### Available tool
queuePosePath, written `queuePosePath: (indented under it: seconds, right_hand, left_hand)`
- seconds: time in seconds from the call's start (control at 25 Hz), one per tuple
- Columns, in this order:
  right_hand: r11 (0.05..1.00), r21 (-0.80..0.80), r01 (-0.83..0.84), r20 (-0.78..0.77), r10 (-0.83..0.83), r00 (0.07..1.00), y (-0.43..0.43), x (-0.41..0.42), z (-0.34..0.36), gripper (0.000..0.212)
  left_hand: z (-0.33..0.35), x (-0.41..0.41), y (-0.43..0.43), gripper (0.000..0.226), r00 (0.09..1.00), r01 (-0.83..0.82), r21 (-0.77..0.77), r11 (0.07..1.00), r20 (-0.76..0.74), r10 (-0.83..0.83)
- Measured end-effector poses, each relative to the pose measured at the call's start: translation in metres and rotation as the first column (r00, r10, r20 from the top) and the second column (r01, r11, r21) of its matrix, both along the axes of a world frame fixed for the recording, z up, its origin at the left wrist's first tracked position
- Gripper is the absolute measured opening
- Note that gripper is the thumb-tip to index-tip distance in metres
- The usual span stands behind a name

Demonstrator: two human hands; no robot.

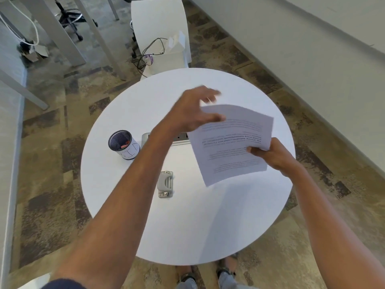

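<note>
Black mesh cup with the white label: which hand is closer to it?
Left. The left hand hovers right of the black mesh cup, at the printed white paper's far corner. The right hand grips that paper's right edge, much farther right.

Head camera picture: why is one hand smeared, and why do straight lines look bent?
Head view: the left hand is motion-blurred, fingertips worst; the paper and right hand are slightly soft. Head view: the wide lens bends the wall edges; soft light casts a faint shadow on the table.
</note>
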State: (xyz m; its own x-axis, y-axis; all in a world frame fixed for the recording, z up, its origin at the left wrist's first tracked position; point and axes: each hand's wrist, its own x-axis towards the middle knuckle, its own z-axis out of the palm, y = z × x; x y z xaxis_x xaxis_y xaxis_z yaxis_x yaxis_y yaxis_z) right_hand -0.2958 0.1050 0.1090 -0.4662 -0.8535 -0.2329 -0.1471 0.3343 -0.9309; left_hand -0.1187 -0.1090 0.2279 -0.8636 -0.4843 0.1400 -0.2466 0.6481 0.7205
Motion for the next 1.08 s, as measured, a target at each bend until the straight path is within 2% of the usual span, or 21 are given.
queuePosePath:
  seconds: [0.08,0.12,0.16,0.24,0.32,0.4,0.52,0.8,1.08]
  right_hand:
    - [0.995,-0.064,0.079,0.110,-0.072,0.991,0.004,0.000,-0.010,0.029]
    - [0.991,-0.093,0.092,0.145,-0.078,0.986,0.006,0.000,-0.015,0.033]
    - [0.989,-0.118,0.088,0.170,-0.067,0.983,0.007,0.000,-0.020,0.035]
    - [0.986,-0.158,0.051,0.196,-0.019,0.980,0.006,0.002,-0.026,0.038]
    - [0.985,-0.171,0.021,0.211,0.016,0.977,0.003,0.003,-0.029,0.039]
    - [0.986,-0.166,0.006,0.206,0.028,0.978,0.001,0.003,-0.033,0.038]
    - [0.987,-0.160,0.006,0.189,0.025,0.982,-0.001,0.004,-0.035,0.039]
    - [0.990,-0.135,0.042,0.182,-0.017,0.983,-0.003,0.017,-0.045,0.036]
    - [0.991,-0.135,0.006,0.158,0.016,0.987,-0.007,0.022,-0.044,0.041]
  left_hand:
    - [-0.023,0.029,-0.009,0.069,0.953,-0.238,0.152,0.959,-0.156,0.262]
    - [-0.040,0.042,-0.005,0.072,0.925,-0.318,0.261,0.911,-0.127,0.359]
    - [-0.058,0.050,0.003,0.073,0.924,-0.339,0.366,0.867,-0.043,0.379]
    - [-0.095,0.056,0.022,0.064,0.975,-0.217,0.515,0.829,0.068,0.212]
    - [-0.119,0.053,0.036,0.046,0.992,-0.126,0.596,0.793,0.065,0.109]
    - [-0.134,0.050,0.038,0.035,0.977,-0.199,0.625,0.755,0.061,0.206]
    - [-0.147,0.050,0.039,0.026,0.943,-0.299,0.595,0.746,0.066,0.325]
    - [-0.157,0.056,0.046,0.022,0.918,-0.351,0.553,0.756,0.044,0.393]
    - [-0.164,0.064,0.048,0.023,0.892,-0.386,0.613,0.689,0.058,0.448]
